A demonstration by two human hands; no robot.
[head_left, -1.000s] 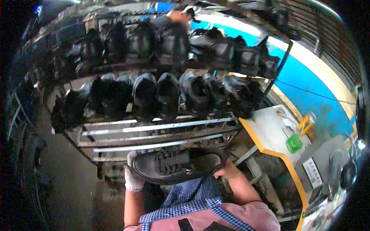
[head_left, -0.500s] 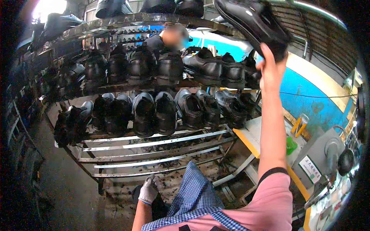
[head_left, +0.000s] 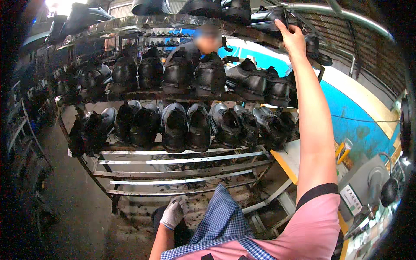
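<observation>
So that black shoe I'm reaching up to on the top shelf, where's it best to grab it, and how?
Probably by the right end, seemingly the heel, from the near side. The black shoe lies side-on along the top shelf, its left end crowded by the next shoe, while the right grip fits around the right end.

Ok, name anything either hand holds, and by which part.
The bare right hand is at the right end of a smooth black shoe; whether it grips cannot be told. The white-gloved left hand shows nothing held.
</observation>
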